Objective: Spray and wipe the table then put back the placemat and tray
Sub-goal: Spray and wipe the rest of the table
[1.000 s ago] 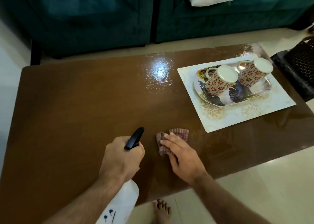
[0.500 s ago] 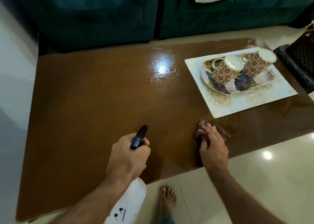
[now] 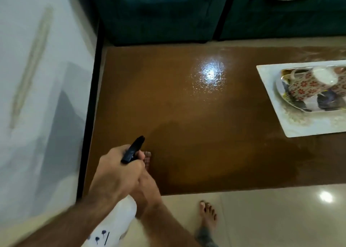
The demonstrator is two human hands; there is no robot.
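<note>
The left hand (image 3: 117,173) is curled around the bottle (image 3: 114,222), arm coming from lower left. The right hand (image 3: 147,186) lies partly hidden under it, on the cloth (image 3: 147,157). One bare foot (image 3: 207,215) stands below.

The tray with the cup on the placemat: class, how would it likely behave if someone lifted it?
The cup looks tilted on the tray, so it may roll or slide. The tray seems glossy, probably slippery. The placemat looks thin, likely floppy and left behind.
</note>
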